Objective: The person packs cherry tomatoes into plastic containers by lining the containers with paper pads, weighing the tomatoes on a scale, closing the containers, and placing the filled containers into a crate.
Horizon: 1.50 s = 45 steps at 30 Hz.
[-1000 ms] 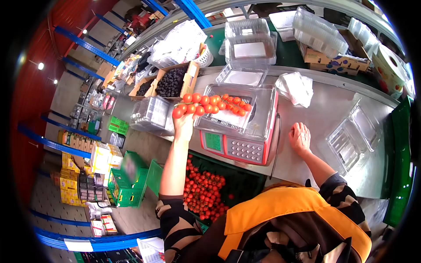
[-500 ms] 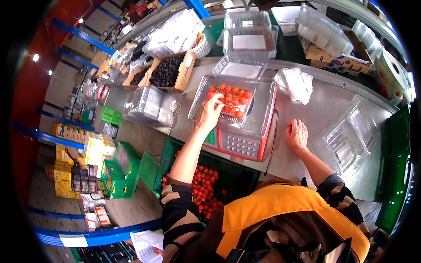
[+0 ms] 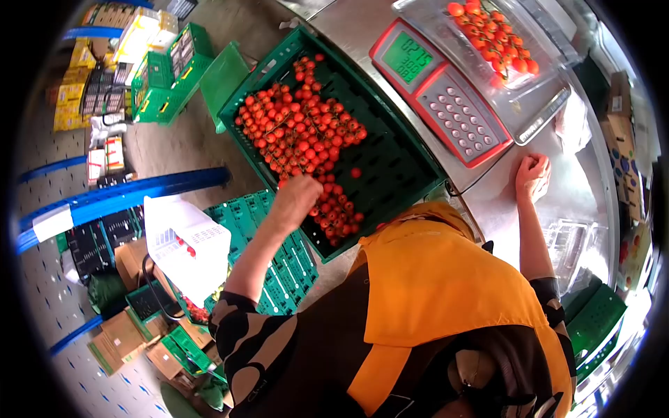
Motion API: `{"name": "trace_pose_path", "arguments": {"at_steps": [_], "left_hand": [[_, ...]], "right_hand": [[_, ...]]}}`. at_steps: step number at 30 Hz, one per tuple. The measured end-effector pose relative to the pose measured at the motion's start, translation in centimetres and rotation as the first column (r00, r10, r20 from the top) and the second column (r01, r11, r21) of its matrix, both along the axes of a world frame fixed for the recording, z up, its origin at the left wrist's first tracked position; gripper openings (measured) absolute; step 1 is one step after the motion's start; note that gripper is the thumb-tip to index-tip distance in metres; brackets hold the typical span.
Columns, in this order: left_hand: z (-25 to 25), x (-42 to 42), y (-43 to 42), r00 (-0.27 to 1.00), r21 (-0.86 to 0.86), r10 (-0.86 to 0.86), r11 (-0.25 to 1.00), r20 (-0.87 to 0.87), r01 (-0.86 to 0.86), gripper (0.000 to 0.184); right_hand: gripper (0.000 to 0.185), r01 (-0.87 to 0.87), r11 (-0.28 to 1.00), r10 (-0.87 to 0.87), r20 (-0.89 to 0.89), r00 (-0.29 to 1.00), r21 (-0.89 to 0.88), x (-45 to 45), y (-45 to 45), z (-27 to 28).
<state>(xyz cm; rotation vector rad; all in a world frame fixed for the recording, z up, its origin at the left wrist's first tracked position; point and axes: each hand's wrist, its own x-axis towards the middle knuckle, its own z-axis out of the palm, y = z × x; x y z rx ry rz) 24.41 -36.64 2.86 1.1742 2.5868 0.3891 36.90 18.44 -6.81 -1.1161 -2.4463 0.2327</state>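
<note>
My left hand (image 3: 298,202) is down in the dark green crate (image 3: 411,155), its fingers curled among the cherry tomatoes (image 3: 300,132) on the vine. What those fingers hold, if anything, is hidden beneath the hand. Loosely closed with nothing visible in it, my right hand (image 3: 533,178) rests on the metal table near the scale's corner. The red and grey scale (image 3: 456,111) has a lit green display. On it sits a clear plastic tray (image 3: 421,8), and vine tomatoes (image 3: 493,35) lie in rows in a clear punnet there.
Clear clamshell packs (image 3: 573,245) lie on the table at my right, with a white cloth or bag (image 3: 573,125) beyond the scale. Green crates (image 3: 261,240) and a printed paper sheet (image 3: 187,240) are at my left. A blue rail (image 3: 132,198) runs behind them.
My left hand has left the tomatoes on the scale and moved down into the crate. My right hand stays on the table, its fingers more curled. The view has turned down and left.
</note>
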Motion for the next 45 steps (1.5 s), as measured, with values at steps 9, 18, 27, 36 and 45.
{"name": "trace_pose_path", "arguments": {"at_steps": [9, 18, 27, 36, 45], "left_hand": [[-4.3, 8.2, -1.1, 0.991, -0.107, -0.109, 0.989, -0.074, 0.101, 0.033], [-6.0, 6.0, -1.5, 0.999, 0.148, 0.039, 0.988, 0.033, -0.043, 0.028], [0.5, -2.3, 4.8, 0.444, 0.441, 0.091, 0.051, 0.892, -0.896, 0.026], [8.6, -10.7, 16.2, 0.420, 0.581, -0.521, 0.190, 0.743, -0.792, 0.027], [12.9, -19.5, 33.9, 0.851, 0.869, -0.260, 0.335, 0.457, -0.365, 0.026]], "right_hand": [[0.012, 0.005, 0.999, -0.006, 0.038, 0.999, 0.035, -0.1, 0.0, -0.2], [0.013, 0.022, 0.999, -0.024, 0.033, 0.999, 0.041, -0.1, -0.1, -0.4], [0.010, 0.006, 1.000, -0.006, -0.002, 1.000, 0.026, -0.1, -0.7, 0.1], [0.007, 0.025, 1.000, -0.026, -0.073, 0.997, -0.016, 0.0, -1.0, 1.1], [0.010, 0.011, 0.999, -0.018, -0.152, 0.988, -0.047, 0.2, -1.0, 1.3]]}}
